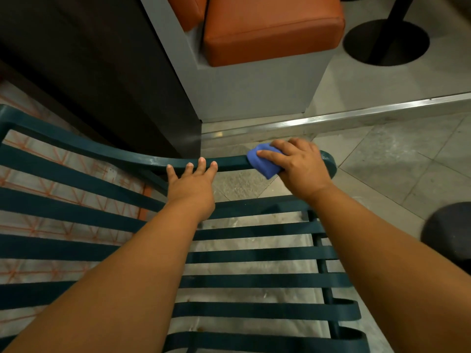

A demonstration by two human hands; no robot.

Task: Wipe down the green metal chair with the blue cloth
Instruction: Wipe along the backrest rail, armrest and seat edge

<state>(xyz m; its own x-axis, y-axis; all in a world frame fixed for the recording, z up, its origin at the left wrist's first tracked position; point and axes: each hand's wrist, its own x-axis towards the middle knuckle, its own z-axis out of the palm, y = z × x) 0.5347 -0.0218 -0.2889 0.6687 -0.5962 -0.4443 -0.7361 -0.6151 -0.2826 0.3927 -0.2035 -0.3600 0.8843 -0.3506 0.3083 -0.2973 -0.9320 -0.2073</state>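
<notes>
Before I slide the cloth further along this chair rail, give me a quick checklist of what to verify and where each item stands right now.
1. Cloth in the right hand, fingers curled over it: ok.
2. Cloth touching the top rail of the chair: ok.
3. Left hand steadying the chair, fingers on the rail: ok.
4. Path along the rail toward the left: not ok, the left hand's fingers lie in the way.
5. Rail end right of the cloth already wiped: cannot tell.
6. Seat slats wiped: cannot tell.
</notes>
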